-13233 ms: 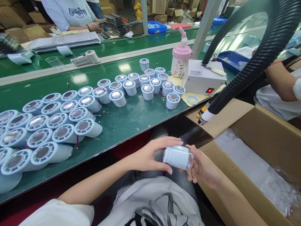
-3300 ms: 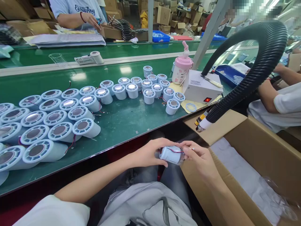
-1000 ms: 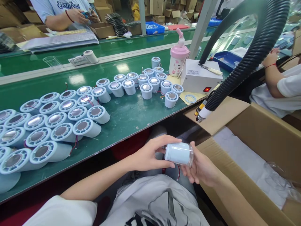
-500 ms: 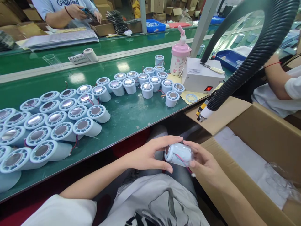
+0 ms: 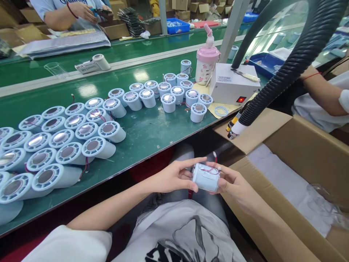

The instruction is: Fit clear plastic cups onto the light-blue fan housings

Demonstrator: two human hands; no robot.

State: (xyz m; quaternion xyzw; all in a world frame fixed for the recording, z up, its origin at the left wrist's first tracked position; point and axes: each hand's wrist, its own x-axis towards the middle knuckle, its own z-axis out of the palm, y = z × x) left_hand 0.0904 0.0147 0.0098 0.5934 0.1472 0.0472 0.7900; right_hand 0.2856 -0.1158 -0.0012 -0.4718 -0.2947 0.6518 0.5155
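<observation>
Two hands meet over the person's lap in the head view, below the near edge of the green table (image 5: 141,134). Between them lies a pale blue cylinder (image 5: 205,178), on its side, with thin red wires looping across its upper face. The left hand (image 5: 174,176) closes on the cylinder's left end: the forefinger stretches out along the top toward the right, the thumb presses against the lower left edge, and the remaining fingers curl behind. The right hand (image 5: 231,182) takes the right end, its fingers (image 5: 218,169) half curled, the tips resting on the top by the wires and the palm cupping the far side. Both grips are partly closed around the piece, neither flat nor fisted.

On the table to the left, many like cylinders (image 5: 62,145) lie packed in rows, their round metal faces showing. Farther off, toward the middle, a smaller cluster of cylinders (image 5: 169,96) stands upright. Just right of that cluster stands a pink bottle (image 5: 207,63), and beside it a white box (image 5: 231,87) with a red lit switch. A black ribbed hose (image 5: 286,72) curves down from the upper right, its nozzle hanging over the flap of an open cardboard carton (image 5: 300,153) at the right. Another person's arm (image 5: 321,92) shows at the far right.
</observation>
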